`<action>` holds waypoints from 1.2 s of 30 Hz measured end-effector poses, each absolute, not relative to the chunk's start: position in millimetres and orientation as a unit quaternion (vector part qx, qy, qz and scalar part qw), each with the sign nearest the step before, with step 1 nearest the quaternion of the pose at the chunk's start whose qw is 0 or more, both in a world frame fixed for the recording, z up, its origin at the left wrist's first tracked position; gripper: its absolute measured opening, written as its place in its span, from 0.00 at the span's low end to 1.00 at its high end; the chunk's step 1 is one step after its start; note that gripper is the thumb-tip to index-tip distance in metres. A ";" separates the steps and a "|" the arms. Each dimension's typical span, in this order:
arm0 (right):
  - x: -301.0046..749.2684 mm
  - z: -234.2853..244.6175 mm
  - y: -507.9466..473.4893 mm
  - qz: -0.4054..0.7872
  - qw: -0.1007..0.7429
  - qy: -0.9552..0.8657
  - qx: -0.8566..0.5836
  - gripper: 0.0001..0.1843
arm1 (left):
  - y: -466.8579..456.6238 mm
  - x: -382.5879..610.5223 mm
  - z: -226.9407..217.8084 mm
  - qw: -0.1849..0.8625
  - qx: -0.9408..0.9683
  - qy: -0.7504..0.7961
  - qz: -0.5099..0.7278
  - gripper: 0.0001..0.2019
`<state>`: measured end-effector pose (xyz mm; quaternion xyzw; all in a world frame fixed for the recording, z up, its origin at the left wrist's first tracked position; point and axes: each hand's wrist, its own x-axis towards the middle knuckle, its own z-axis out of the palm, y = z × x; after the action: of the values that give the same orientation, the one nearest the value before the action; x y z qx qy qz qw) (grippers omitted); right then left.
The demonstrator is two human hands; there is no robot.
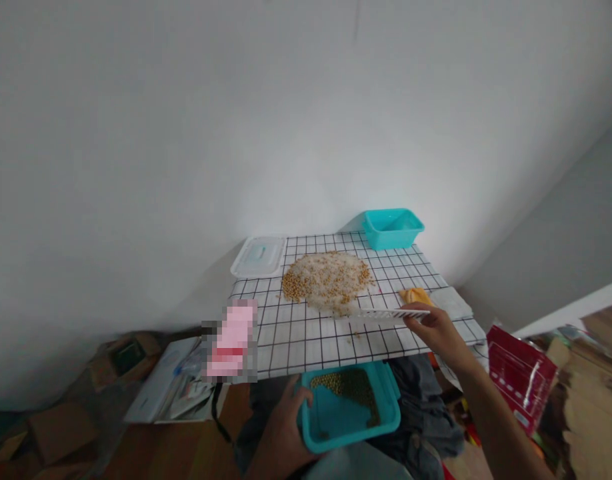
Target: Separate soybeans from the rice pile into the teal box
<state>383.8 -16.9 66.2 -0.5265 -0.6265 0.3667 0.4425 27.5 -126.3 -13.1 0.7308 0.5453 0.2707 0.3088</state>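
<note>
A: Why is the tub [328, 412] at bottom centre?
B: The left grip [292, 415] clasps its rim, presumably steadying it below the tabletop [286, 343]; smooth turquoise plastic, rectangular, holding small round beans [355, 387].
A: The right grip [439, 331]?
B: It pinches a slotted white panel [386, 314], apparently for an edge-on hold, near the grainy mid-frame heap [329, 275].

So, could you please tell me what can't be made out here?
All in the head view:
Left hand, some fingers: hidden by the held tub.
Back tub, floor: partly hidden by its front wall.
Pink item: masked by pixelation.
Red packet, print: too small and blurred.
Right forearm: cut off by the bottom edge.
</note>
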 end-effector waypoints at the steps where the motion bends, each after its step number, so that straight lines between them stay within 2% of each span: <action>1: 384.4 64.3 -21.7 0.369 0.441 -0.618 -0.537 0.11 | -124.9 28.6 -12.3 0.312 0.735 0.541 0.263 0.26; 10: 334.8 57.7 -43.1 0.379 0.403 -0.618 -0.559 0.12 | -123.8 30.1 -13.2 0.321 0.744 0.529 0.251 0.26; 19: 297.0 72.0 -76.5 0.423 0.385 -0.659 -0.488 0.15 | -124.8 33.9 -23.1 0.301 0.724 0.547 0.292 0.27; 22: 305.6 76.1 -56.8 0.409 0.401 -0.655 -0.492 0.13 | -124.4 31.6 -23.1 0.306 0.723 0.550 0.284 0.27; 25: 315.2 73.5 -16.3 0.406 0.459 -0.620 -0.490 0.11 | -124.0 28.3 -18.0 0.325 0.728 0.544 0.263 0.27; 28: 318.3 67.0 31.8 0.403 0.487 -0.600 -0.491 0.15 | -125.7 26.1 -14.2 0.334 0.730 0.536 0.260 0.27; 36: 297.2 51.3 106.3 0.456 0.459 -0.615 -0.451 0.15 | -137.8 18.2 -26.5 0.322 0.723 0.551 0.265 0.29</action>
<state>297.2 106.3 51.3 -0.4510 -0.6147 0.4565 0.4586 18.2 -137.8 -26.5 0.7226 0.5514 0.2652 0.3216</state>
